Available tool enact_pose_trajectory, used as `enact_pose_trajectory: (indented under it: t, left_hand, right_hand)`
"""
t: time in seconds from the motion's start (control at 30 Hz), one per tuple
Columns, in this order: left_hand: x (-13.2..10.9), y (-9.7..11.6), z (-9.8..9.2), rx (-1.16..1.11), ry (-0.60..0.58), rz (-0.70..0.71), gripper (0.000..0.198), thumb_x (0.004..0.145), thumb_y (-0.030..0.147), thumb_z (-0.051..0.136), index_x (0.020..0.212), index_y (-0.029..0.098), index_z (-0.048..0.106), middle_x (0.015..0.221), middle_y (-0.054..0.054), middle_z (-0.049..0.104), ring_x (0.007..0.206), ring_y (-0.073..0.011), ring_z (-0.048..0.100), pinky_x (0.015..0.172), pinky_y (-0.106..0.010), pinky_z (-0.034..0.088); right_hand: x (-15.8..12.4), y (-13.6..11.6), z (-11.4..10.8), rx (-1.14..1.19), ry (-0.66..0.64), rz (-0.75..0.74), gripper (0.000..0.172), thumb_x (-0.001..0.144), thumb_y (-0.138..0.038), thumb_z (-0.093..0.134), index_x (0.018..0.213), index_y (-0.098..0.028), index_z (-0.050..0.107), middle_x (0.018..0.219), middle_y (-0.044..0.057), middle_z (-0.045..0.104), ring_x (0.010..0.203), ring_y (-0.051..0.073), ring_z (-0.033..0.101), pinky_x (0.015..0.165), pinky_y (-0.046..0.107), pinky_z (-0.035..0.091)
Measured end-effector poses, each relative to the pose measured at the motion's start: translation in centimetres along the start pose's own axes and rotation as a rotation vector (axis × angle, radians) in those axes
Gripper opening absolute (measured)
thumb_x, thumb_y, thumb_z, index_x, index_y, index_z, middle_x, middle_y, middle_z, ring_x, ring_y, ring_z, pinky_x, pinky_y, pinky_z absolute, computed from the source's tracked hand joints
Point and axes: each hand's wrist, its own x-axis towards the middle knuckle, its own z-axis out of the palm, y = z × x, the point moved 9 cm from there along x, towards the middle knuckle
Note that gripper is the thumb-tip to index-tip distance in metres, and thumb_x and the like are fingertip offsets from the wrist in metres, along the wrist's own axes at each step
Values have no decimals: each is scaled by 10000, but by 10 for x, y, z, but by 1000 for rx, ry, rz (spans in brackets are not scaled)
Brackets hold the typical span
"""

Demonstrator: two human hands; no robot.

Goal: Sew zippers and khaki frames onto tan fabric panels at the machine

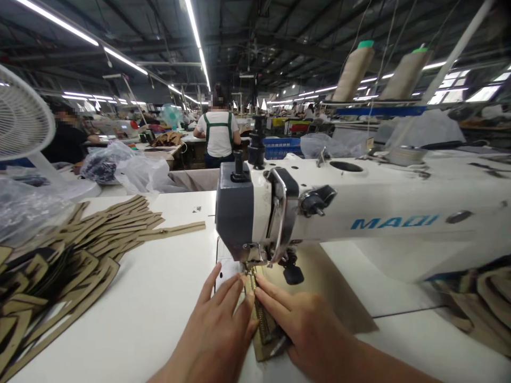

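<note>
Both hands lay flat and open, gripping nothing. Left hand point(217, 330) pressed down at nine o'clock of the zipper point(261, 314), and right hand point(307, 330) at three o'clock, fingertips touching it. Zipper ran along tan fabric point(331, 287), its far end under the foot point(252, 259) at twelve. Machine point(379, 213) stretched off toward three. Cut strips point(80, 250) were heaped at nine o'clock on the table point(159, 298), with a fan point(19, 117) beyond at ten.

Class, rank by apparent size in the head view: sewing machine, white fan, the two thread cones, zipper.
1. sewing machine
2. white fan, cut by the frame
3. thread cones, alike
4. zipper, partly hidden
</note>
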Motion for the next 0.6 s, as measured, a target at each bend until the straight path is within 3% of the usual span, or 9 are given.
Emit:
enact_pose_trajectory:
  t: [0.13,0.33,0.6]
  left_hand:
    - [-1,2,2,11,-9,10,293,910,254,353,1035,167,603,1106,-106,648,1090,-218,564,1098,-487,234]
    - [4,6,-5,-25,-69,1,275,902,234,364,950,163,625,1024,-109,675,1053,-217,586,1078,-492,274]
    - [6,4,-3,-42,-162,-21,268,878,232,407,1029,142,609,1090,-134,651,1109,-253,555,1059,-539,293]
  right_hand:
    - [-1,1,-2,-14,20,11,571,647,-47,377,1180,-28,581,1240,170,516,798,240,680,661,304,576]
    - [-3,1,-4,42,35,25,624,592,-48,373,1181,-19,576,1272,149,489,894,260,659,707,335,571]
    - [-2,5,1,63,-12,74,653,577,-46,402,1211,-50,559,1299,125,475,928,246,648,783,332,551]
